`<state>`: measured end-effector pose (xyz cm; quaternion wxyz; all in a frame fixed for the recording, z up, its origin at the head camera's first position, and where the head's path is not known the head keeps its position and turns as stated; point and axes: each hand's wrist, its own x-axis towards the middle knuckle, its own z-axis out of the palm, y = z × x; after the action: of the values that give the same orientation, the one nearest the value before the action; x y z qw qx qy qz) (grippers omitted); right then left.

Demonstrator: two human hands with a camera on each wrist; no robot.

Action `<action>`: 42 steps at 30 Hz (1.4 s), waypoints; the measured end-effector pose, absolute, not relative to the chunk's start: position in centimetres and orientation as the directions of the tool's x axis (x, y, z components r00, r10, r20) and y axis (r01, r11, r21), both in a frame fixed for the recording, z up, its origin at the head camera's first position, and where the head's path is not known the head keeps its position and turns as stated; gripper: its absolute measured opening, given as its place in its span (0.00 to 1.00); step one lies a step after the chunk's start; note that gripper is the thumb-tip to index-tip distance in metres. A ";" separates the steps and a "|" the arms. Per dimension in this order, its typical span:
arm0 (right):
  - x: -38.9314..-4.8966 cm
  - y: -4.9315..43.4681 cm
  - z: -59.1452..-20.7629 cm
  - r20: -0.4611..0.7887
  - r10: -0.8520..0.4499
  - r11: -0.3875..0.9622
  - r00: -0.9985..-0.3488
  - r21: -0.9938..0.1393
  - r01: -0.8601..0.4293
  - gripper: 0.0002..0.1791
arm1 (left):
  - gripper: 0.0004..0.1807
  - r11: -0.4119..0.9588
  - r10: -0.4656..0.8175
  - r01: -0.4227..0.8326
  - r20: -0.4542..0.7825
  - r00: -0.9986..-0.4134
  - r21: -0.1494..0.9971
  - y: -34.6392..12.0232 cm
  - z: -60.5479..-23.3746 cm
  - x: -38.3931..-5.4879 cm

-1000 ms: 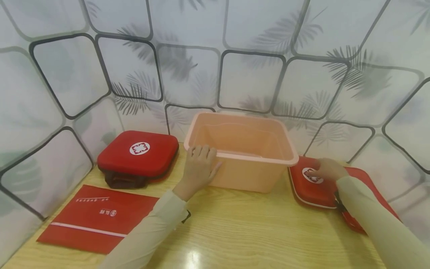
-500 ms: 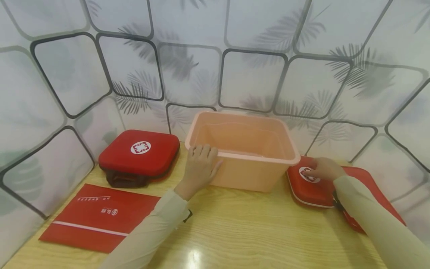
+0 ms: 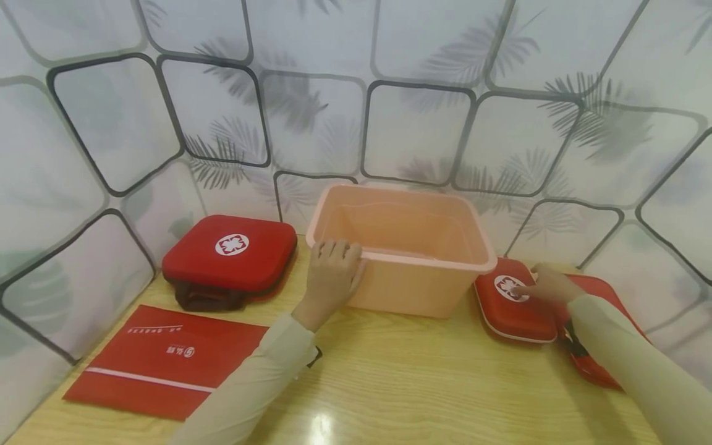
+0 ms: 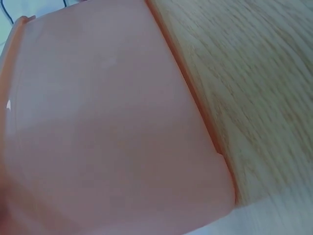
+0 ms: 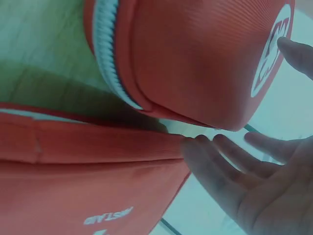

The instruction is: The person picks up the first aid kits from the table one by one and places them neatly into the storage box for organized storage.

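Note:
My left hand (image 3: 330,278) grips the near rim of a peach plastic tub (image 3: 414,290), fingers hooked over its left part; that hand is hidden in the left wrist view, which shows the tub's wall (image 4: 107,112). On the right, my right hand (image 3: 553,287) is at a small red zippered first-aid case (image 3: 520,318). Its thumb touches the white logo on top. In the right wrist view the other fingers (image 5: 234,152) extend, fairly straight, into the gap between the case and a red first-aid bag (image 5: 98,186), fingertips right at the bag's edge.
A larger red first-aid case (image 3: 239,256) with a dark handle lies left of the tub. In front of it is a flat red folder (image 3: 161,361), partly covered by the left sleeve. Patterned walls (image 3: 311,123) close in the wooden table (image 3: 417,377) behind and at the sides.
My right hand has shifted slightly to the right, uncovering more of the small case's logo. The left hand keeps its hold on the tub, which stays put.

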<state>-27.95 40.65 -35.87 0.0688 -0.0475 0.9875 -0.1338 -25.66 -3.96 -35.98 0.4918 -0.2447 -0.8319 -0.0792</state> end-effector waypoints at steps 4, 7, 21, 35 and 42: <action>-27.8 40.8 -36.1 -0.236 -0.086 0.958 -0.968 -0.288 -0.014 0.40 | 0.10 0.869 0.327 0.481 0.867 -0.377 -0.119 -3.8 -36.0 -25.6; -27.6 40.7 -36.2 -0.321 -0.066 0.942 -0.945 -0.331 0.047 0.29 | 0.10 0.869 0.329 0.481 0.863 -0.383 -0.118 -3.6 -36.0 -25.7; -26.9 40.4 -36.6 -0.498 -0.038 0.691 -0.866 -0.639 0.338 0.20 | 0.11 0.864 0.323 0.497 0.847 -0.422 -0.082 -3.4 -36.3 -25.8; -27.4 41.7 -36.8 -0.695 -0.141 0.439 -0.705 -0.682 0.585 0.46 | 0.11 0.862 0.322 0.501 0.843 -0.430 -0.074 -3.4 -36.3 -25.8; -27.4 41.4 -37.0 -0.692 -0.173 0.378 -0.701 -0.703 0.602 0.46 | 0.11 0.867 0.321 0.492 0.846 -0.426 -0.082 -3.4 -36.4 -25.8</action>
<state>-27.37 41.43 -37.02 0.3595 0.1433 0.7483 -0.5388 -25.83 -3.37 -36.36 0.4777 -0.2422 -0.8397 -0.0892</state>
